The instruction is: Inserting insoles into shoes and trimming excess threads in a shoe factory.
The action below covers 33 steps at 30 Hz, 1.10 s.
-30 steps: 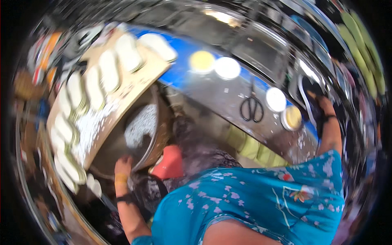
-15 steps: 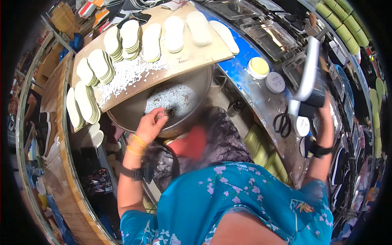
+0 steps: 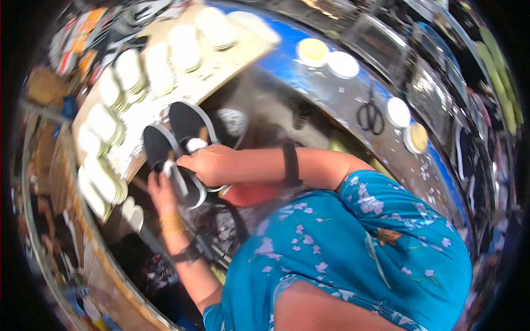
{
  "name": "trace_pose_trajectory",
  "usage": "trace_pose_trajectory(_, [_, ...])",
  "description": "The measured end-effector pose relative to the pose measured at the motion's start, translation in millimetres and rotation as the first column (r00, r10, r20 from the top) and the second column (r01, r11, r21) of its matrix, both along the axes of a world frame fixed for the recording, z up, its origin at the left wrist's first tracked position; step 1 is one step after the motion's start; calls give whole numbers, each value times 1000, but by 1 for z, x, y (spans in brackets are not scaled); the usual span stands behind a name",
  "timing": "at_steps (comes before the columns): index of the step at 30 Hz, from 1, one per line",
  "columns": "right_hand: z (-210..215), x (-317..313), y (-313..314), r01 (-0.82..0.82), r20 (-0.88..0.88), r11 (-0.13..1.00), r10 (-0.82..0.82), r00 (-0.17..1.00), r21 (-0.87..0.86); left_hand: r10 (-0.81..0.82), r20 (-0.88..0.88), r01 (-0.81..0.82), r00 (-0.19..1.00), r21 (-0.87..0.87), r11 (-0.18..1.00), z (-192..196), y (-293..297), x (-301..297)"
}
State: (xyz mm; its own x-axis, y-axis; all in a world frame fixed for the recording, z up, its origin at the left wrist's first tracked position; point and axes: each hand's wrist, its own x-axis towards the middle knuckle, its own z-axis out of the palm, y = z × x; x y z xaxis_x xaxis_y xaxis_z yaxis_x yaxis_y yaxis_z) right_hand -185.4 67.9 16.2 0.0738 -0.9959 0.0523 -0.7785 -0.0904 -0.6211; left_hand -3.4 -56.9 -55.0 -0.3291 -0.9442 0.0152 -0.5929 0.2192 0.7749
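Note:
A pair of black slip-on shoes with white soles is in front of me, one shoe (image 3: 158,144) left of the other (image 3: 186,118), toes pointing away. My right hand (image 3: 208,164) reaches across from the right and closes at their openings, gripping the pair. White patches show inside both openings; what they are is blurred. My left hand (image 3: 163,194) holds the left shoe's outer side near the heel, its fingers bent against the edge. Behind the shoes, a metal basin with white bits (image 3: 232,120) is mostly hidden.
Stacks of pale insoles (image 3: 105,179) line a board (image 3: 243,58) strewn with white scraps. On the blue-edged bench (image 3: 337,91) at the right lie black scissors (image 3: 371,117), a yellow-topped tub (image 3: 312,52) and white round lids (image 3: 398,112).
My right hand has swung from the far right to the middle with the shoes. My left hand has left the basin, no longer pinching a small dark thing, and meets the shoes. The view has turned.

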Motion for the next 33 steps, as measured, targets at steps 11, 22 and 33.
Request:
trace_pose_trajectory(11, [-35, -236, 239, 989, -614, 69, -777, 137, 133, -210, 452, 309, 867, -159, 938, 70, 43, -61])
trace_pose_trajectory(22, [-77, -270, 313, 787, 692, 277, -679, -246, 551, -164, 409, 276, 898, -231, 933, 28, 17, -20])
trace_pose_trajectory(33, [-15, -94, 69, -191, 938, 941, -227, 262, 281, 299, -714, 304, 633, 584, 752, 20, 109, 133])
